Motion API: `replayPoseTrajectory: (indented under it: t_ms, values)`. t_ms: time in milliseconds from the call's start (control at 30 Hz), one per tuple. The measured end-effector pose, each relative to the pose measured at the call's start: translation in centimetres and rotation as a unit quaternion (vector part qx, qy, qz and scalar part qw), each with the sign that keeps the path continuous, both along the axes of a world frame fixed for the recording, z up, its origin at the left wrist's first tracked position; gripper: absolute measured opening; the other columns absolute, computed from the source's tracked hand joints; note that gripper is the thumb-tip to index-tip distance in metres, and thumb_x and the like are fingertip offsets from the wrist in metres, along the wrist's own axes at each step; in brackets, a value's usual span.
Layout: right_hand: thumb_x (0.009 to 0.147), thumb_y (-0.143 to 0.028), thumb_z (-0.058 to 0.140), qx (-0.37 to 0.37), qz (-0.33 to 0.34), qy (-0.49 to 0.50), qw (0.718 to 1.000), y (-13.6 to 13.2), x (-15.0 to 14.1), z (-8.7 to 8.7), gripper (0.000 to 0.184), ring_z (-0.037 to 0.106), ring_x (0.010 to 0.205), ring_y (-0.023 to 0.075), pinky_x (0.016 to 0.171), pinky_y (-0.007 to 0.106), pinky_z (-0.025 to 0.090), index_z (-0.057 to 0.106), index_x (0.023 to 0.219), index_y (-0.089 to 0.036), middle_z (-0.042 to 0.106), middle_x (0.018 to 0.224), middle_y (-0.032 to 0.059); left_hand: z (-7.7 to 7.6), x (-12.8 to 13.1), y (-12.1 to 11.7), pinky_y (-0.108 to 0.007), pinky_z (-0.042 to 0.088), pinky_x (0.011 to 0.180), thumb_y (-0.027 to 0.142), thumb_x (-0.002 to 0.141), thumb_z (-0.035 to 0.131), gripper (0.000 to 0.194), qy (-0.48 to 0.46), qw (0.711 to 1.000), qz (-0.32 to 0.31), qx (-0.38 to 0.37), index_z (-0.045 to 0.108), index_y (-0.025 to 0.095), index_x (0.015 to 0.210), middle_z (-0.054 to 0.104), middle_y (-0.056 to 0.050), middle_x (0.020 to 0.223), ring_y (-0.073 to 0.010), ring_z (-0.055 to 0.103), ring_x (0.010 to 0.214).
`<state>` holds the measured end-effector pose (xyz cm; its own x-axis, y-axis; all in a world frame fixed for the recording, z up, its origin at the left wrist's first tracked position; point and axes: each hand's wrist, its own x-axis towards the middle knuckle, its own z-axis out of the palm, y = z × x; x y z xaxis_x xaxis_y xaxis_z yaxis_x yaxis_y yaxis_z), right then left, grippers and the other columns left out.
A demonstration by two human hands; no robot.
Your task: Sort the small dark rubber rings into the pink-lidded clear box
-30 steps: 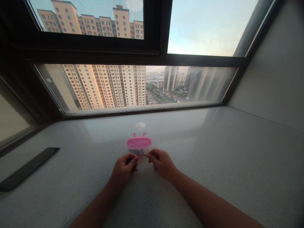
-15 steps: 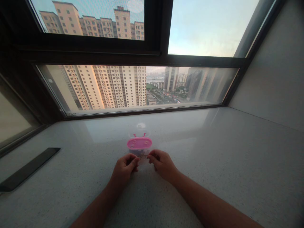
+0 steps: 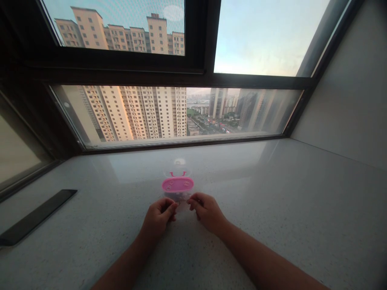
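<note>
A small, thin wire ring [image 3: 189, 201] sits at my fingertips, just in front of a pink oval plastic case [image 3: 177, 184]. The case has a clear upper part [image 3: 178, 167] with a pink hook shape inside, and it stands on the speckled stone sill [image 3: 272, 181]. My left hand [image 3: 159, 217] pinches toward the wire from the left, and my right hand [image 3: 207, 211] pinches it from the right. The fingers hide part of the wire, so its full shape cannot be made out.
A long, flat black strip [image 3: 38, 217] lies on the sill at the left. A dark-framed window [image 3: 181, 78] runs along the back of the sill, showing tall apartment blocks. A pale wall [image 3: 341, 108] rises at the right.
The whole view has shifted slightly downward. The wire between my fingertips shows less than before, and my hands have barely moved relative to the pink case.
</note>
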<state>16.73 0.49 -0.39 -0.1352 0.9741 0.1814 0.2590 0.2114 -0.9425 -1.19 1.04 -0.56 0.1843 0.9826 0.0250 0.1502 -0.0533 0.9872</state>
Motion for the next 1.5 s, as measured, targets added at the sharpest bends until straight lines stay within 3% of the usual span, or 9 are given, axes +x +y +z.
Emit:
replayPoseTrajectory:
  t_ms: [567, 1200, 1500]
  values:
    - [0.082, -0.032, 0.049, 0.007, 0.002, -0.024, 1.000, 0.15, 0.34, -0.51, 0.022, 0.046, 0.042, 0.0071, 0.041, 0.017, 0.036, 0.059, 0.077, -0.014, 0.060, 0.064, 0.0018, 0.05, 0.21, -0.12, -0.021, 0.039, 0.051, 0.039, 0.075, 0.057, 0.027, 0.005, 1.000, -0.001, 0.016, 0.054, 0.012, 0.073, 0.052, 0.000, 0.059, -0.0103, 0.050, 0.052]
    - [0.080, -0.030, 0.051, -0.022, 0.072, -0.032, 0.997, -0.37, -0.02, 0.00, 0.021, 0.047, 0.046, 0.0076, 0.044, 0.017, 0.036, 0.064, 0.078, -0.013, 0.060, 0.064, 0.0022, 0.73, 0.54, -0.81, -0.021, 0.038, 0.052, 0.034, 0.075, 0.055, 0.024, 0.076, 0.995, -0.049, 0.045, 0.060, 0.012, 0.071, 0.055, -0.001, 0.061, -0.0103, 0.048, 0.052]
    - [0.080, -0.028, 0.052, -0.001, 0.056, -0.063, 0.996, -0.54, 0.02, 0.31, 0.021, 0.049, 0.049, 0.0083, 0.047, 0.017, 0.036, 0.065, 0.075, -0.013, 0.060, 0.061, 0.0022, 0.59, 0.59, -0.93, -0.021, 0.037, 0.053, 0.034, 0.074, 0.057, 0.024, 0.102, 0.992, -0.045, 0.057, 0.062, 0.011, 0.071, 0.056, -0.002, 0.060, -0.0106, 0.048, 0.053]
